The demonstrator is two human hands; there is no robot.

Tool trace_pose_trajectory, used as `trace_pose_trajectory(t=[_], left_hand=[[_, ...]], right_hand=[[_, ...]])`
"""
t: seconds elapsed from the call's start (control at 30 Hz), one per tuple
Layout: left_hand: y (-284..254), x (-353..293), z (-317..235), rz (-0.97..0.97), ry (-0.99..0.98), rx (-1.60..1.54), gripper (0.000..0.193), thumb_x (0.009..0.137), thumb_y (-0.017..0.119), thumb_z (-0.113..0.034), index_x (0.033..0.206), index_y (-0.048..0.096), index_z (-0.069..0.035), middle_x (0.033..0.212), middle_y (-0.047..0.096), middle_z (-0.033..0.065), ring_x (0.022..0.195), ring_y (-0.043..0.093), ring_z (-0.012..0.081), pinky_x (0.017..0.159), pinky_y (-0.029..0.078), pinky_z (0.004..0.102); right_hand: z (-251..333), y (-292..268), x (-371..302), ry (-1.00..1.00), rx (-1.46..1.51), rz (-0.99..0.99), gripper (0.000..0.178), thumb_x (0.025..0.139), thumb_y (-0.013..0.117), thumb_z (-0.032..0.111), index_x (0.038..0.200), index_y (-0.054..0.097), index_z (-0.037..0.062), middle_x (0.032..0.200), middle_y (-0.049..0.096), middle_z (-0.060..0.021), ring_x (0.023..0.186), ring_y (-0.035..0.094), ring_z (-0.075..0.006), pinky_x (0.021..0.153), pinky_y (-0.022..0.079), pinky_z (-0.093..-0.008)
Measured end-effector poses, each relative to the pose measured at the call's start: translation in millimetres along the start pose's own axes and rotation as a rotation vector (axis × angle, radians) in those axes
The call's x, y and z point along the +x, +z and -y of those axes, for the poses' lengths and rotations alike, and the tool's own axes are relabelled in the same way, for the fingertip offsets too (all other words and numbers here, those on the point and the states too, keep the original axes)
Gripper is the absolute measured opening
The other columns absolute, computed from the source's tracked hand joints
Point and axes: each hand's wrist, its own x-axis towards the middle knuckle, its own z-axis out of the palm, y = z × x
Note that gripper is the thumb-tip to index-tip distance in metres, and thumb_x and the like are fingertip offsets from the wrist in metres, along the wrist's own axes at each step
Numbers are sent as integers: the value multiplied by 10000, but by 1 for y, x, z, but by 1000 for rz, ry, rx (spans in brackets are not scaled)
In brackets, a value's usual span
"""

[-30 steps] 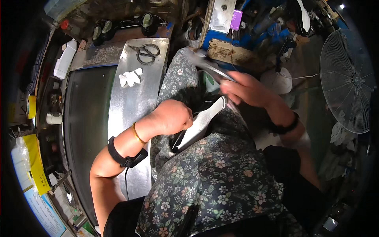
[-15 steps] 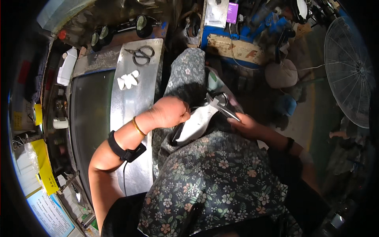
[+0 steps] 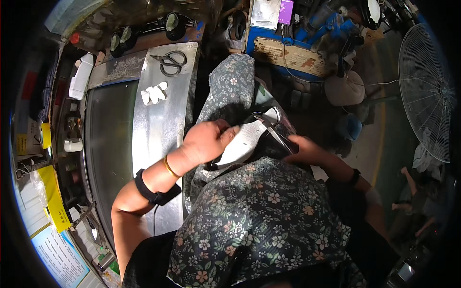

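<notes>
A white shoe-sole-shaped piece [image 3: 243, 142] with dark material along its edge lies on my lap. My left hand [image 3: 207, 140] is curled closed at its left side, with the thumb over the edge; the other fingertips are hidden. In my right hand [image 3: 306, 150] is a pair of scissors [image 3: 274, 130], its blades pointing up and left across the far end of the white piece. Dark handles partly disappear under my fingers. The floral apron [image 3: 259, 206] covers my lap beneath the piece.
On the metal plate [image 3: 161, 120] at left lie black-handled scissors [image 3: 169, 62] and several small white pieces [image 3: 153, 93]. A blue machine base [image 3: 288, 57] stands ahead. At right are a white jug [image 3: 344, 89], a large fan [image 3: 427, 91] and another person's limbs [image 3: 410, 185].
My left hand has moved slightly right and down, its thumb now over the white piece. The scissors have shifted a little over the far end. Another person's limbs have come into view at right.
</notes>
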Motion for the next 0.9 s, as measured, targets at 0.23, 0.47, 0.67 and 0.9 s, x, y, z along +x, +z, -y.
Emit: trace_pose_trajectory(t=[0.23,0.47,0.67,0.9], left_hand=[[33,-18,8,227,-162,-1039,646,848,743,-116,1381,404,18,1201,606,78,1097,574,146,945,484,292],[49,-27,26,219,-98,-1024,573,894,700,-148,1386,432,-24,1223,591,64,1116,539,128,969,448,270],[57,-31,20,-2,-140,-842,536,962,607,-270,1389,433,5,1247,591,95,1136,526,136,992,417,283],[49,-31,23,49,-252,-708,547,967,590,-311,1388,435,2,1237,604,126,1139,545,166,998,418,294]], right_hand=[[24,-20,-10,-60,-62,95,333,725,810,187,921,581,46,827,653,-40,772,623,-119,654,480,-300],[54,-26,-2,-13,68,407,191,901,647,137,1049,576,40,986,628,-27,904,561,-81,804,460,-267],[83,-35,22,-3,129,523,276,940,543,91,1206,513,27,1090,591,-27,985,533,-99,876,440,-281],[137,-55,60,-1,-384,685,263,972,530,214,1150,532,20,862,582,-42,797,558,-164,751,467,-336]])
